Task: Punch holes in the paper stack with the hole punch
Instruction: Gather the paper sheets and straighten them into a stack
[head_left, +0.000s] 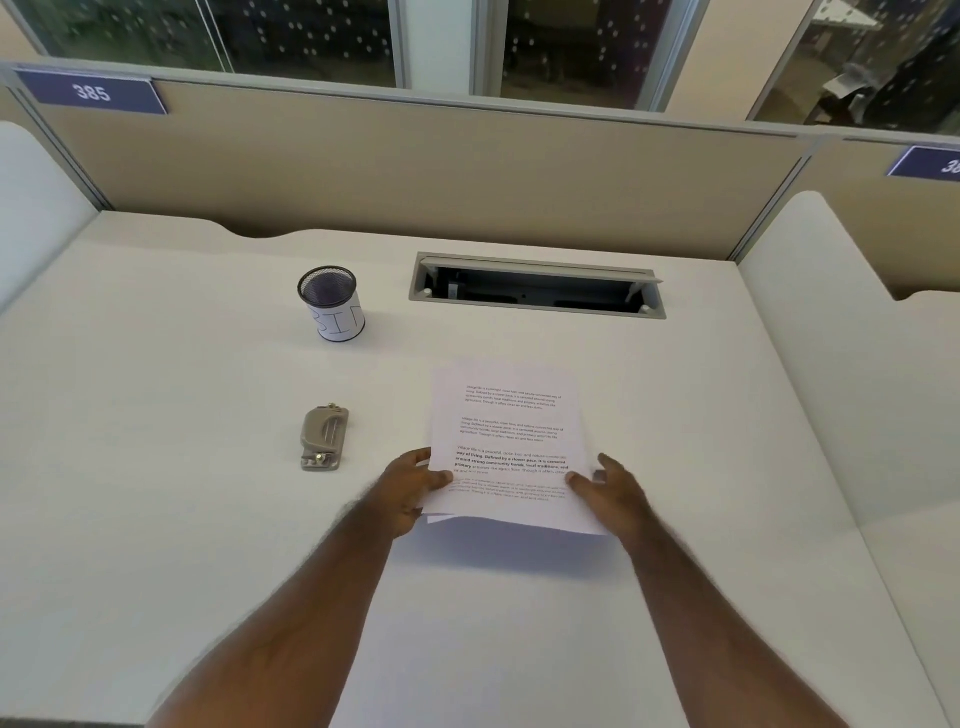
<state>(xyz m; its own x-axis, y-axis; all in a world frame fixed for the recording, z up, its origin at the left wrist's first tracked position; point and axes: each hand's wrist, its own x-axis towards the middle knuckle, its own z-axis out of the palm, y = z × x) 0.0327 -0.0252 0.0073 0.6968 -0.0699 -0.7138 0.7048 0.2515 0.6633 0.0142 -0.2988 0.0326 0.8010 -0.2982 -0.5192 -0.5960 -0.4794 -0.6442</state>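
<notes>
Now you have the paper (511, 441) in both hands, near the middle of the bench (208, 519), a little toward its right side. Left hand (410, 488) grips the near-left corner, thumb on top, fingers (415, 460) curled along the left edge. Right hand (608, 493) takes the near-right corner, thumb pressed on the sheet, the other fingers spread loose past the right edge. The near edge is lifted off the bench, with a shadow under it; the far edge looks to be resting down. Sheets are slightly fanned at the far-left and near-left corners, so the stack is not squared.

The punch (323, 439) sits untouched on the bench, left of the paper, apart from it, about level with the stack's middle. Its long axis runs near to far, roughly parallel to the paper's left edge. The left hand is the nearer one to it. I cannot tell from here which way its slot faces.

Judgement: no holes yet. Square the stack first, then carry its left edge across to the punch, or free the left hand to fetch it.

A mesh cup (332, 304) stands farther back on the left; a cable tray (537, 286) is open along the far edge.
</notes>
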